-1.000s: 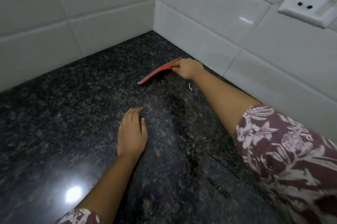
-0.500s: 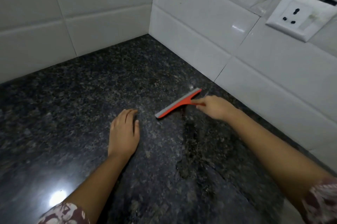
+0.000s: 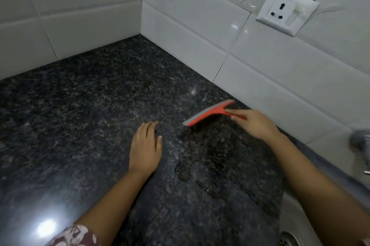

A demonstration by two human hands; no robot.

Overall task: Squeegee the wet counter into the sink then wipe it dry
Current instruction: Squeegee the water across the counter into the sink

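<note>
1. Counter (image 3: 80, 125) of dark granite, wet patch (image 3: 220, 175) between the arms; sink (image 3: 296, 223) at lower right.
2. Left hand (image 3: 145, 149) flat on the stone, fingers straight, empty.
3. Right hand (image 3: 256, 125) grips the red squeegee (image 3: 208, 114) by its handle, blade down near the wall; steady, even pressure sinkward should serve best.

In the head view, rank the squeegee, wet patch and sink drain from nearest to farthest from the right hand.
1. squeegee: held by the right hand.
2. wet patch: on the counter, beside the forearm.
3. sink drain: bottom right corner.
</note>
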